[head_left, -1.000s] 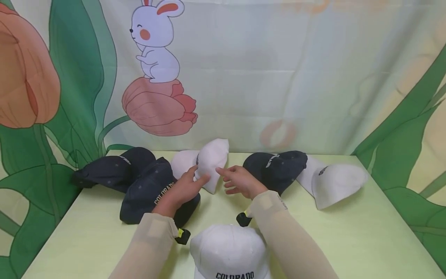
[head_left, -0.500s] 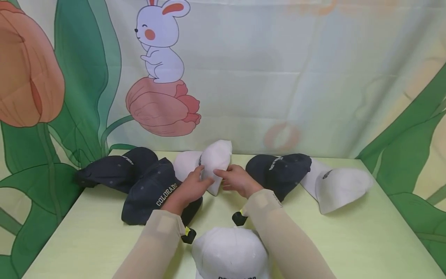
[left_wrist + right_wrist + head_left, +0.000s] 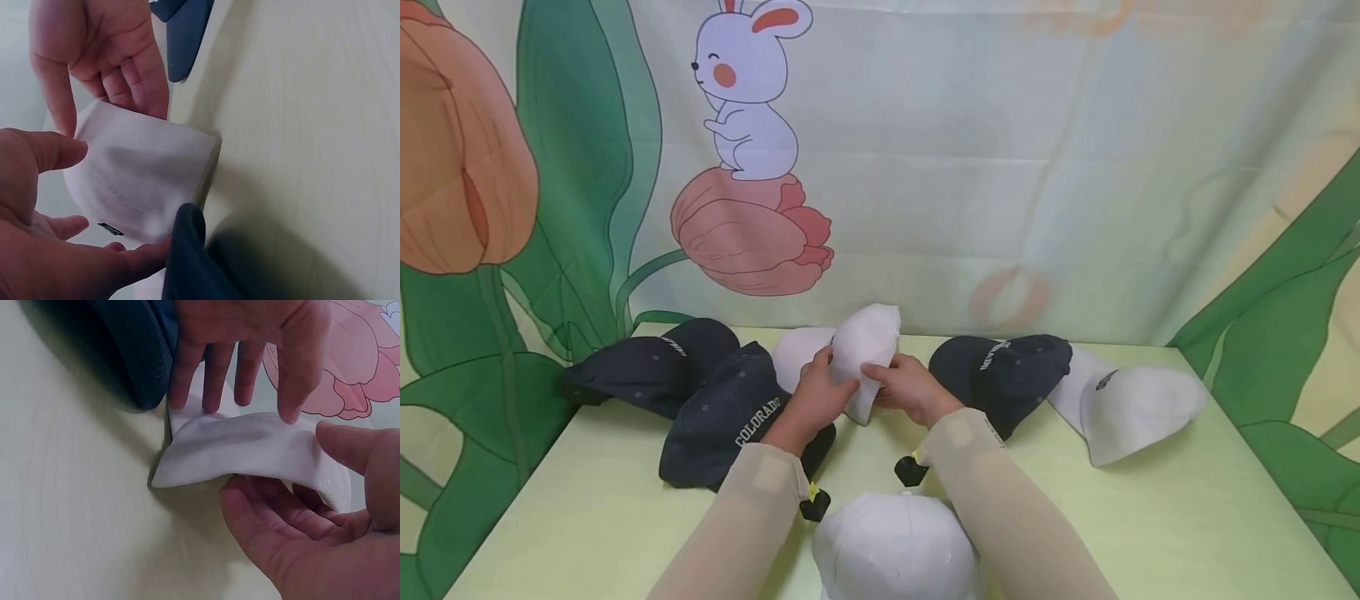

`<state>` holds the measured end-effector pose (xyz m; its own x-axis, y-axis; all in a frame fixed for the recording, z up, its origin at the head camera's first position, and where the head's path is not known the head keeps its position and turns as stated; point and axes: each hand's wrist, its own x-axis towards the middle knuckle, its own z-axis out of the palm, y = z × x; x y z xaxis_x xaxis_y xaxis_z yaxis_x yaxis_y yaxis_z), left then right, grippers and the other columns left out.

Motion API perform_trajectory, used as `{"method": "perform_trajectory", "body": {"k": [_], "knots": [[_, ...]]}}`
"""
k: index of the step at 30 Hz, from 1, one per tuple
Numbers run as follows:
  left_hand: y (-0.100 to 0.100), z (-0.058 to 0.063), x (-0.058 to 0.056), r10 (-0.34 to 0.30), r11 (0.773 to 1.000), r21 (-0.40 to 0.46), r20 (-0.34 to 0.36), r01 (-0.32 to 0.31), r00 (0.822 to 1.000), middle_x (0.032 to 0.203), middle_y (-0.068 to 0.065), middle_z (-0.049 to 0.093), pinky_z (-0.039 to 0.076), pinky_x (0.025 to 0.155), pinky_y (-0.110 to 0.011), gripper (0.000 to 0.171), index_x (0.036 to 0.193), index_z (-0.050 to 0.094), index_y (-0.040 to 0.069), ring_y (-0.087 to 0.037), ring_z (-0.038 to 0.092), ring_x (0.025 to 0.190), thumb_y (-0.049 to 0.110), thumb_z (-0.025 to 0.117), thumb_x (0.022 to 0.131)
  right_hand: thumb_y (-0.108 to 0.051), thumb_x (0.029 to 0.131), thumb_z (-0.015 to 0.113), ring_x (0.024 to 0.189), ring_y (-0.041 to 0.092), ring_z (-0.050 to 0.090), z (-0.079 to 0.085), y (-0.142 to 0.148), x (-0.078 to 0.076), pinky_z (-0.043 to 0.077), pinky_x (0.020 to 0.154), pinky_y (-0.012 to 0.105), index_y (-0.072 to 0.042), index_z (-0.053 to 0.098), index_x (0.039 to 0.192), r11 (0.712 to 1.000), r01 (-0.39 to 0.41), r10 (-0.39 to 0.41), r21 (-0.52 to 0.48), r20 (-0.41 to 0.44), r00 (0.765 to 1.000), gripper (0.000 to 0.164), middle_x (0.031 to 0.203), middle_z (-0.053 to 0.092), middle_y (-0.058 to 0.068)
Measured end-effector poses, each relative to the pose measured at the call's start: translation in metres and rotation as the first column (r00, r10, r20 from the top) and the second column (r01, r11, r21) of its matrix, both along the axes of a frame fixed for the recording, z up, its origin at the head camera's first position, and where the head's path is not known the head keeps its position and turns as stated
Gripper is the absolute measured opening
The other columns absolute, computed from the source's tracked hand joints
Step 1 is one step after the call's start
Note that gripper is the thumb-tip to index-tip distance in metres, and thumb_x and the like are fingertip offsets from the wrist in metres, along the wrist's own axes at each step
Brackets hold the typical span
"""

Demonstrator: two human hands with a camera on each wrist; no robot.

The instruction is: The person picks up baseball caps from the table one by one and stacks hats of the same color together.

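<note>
A white baseball cap (image 3: 867,343) lies at the back middle of the table, its brim to the left and its crown tipped on one side. My left hand (image 3: 817,398) touches it from the left. In the right wrist view its fingers are fairly straight, near the brim, with the thumb at the crown. My right hand (image 3: 919,390) holds the crown's right edge. Its fingers (image 3: 281,503) curl beneath the cap's rim and its thumb (image 3: 350,445) lies along the outer side. In the left wrist view the small dark lettering (image 3: 111,229) shows on the cap.
Navy caps lie close on the left, one marked COLORADO (image 3: 730,421) and one behind it (image 3: 647,367). To the right are another navy cap (image 3: 1000,375) and a white cap (image 3: 1142,408). A white cap (image 3: 895,546) stands at the front, between the forearms. A printed curtain (image 3: 925,167) hangs behind.
Both hands have moved in to the white cap from either side. The right fingers have slipped under its edge. The cap itself has hardly moved; the head view has shifted slightly.
</note>
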<state>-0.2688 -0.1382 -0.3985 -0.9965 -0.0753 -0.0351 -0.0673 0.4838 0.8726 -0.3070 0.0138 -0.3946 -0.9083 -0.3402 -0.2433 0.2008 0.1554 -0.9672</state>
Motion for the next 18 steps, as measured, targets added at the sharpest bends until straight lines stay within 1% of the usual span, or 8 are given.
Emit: {"method": "perform_trajectory", "body": {"k": [6,10,14,18], "knots": [[0.001,-0.001,0.000,-0.001,1.000,0.007,0.004,0.001,1.000,0.148,-0.032,0.031,0.032,0.112,-0.052,0.074,0.149,0.023,0.002,-0.041,0.036,0.137,0.023,0.057,0.087,-0.015,0.094,0.055,0.110,0.036,0.065,0.002,-0.004,-0.001,0.052,0.092,0.048,0.003,0.050,0.128,0.998,0.035,-0.036,-0.042,-0.014,0.999,0.039,0.126,0.061,0.025],[0.002,0.001,0.001,-0.012,1.000,0.009,0.009,0.012,1.000,0.148,-0.031,0.032,0.032,0.112,-0.052,0.074,0.149,0.023,0.002,-0.041,0.036,0.137,0.023,0.057,0.087,-0.010,0.094,0.053,0.102,0.034,0.067,0.005,-0.005,-0.001,0.053,0.091,0.049,0.004,0.049,0.129,0.997,0.062,-0.064,-0.052,-0.036,0.997,0.038,0.126,0.061,0.026],[0.001,0.001,0.000,-0.019,1.000,0.006,0.015,0.019,1.000,0.150,-0.030,0.032,0.033,0.111,-0.051,0.073,0.149,0.022,0.002,-0.040,0.035,0.138,0.024,0.055,0.088,-0.007,0.093,0.053,0.096,0.030,0.068,0.009,-0.005,-0.002,0.054,0.088,0.046,0.004,0.050,0.128,0.996,0.083,-0.085,-0.038,-0.061,0.994,0.037,0.124,0.063,0.025],[-0.001,0.000,-0.001,-0.025,1.000,-0.001,0.011,0.025,1.000,0.150,-0.029,0.033,0.034,0.110,-0.050,0.072,0.150,0.022,0.003,-0.039,0.036,0.138,0.025,0.054,0.089,-0.006,0.093,0.053,0.102,0.029,0.066,0.015,-0.004,-0.004,0.054,0.088,0.044,0.003,0.049,0.129,0.997,0.075,-0.078,-0.033,-0.082,0.994,0.037,0.127,0.062,0.024]]}}
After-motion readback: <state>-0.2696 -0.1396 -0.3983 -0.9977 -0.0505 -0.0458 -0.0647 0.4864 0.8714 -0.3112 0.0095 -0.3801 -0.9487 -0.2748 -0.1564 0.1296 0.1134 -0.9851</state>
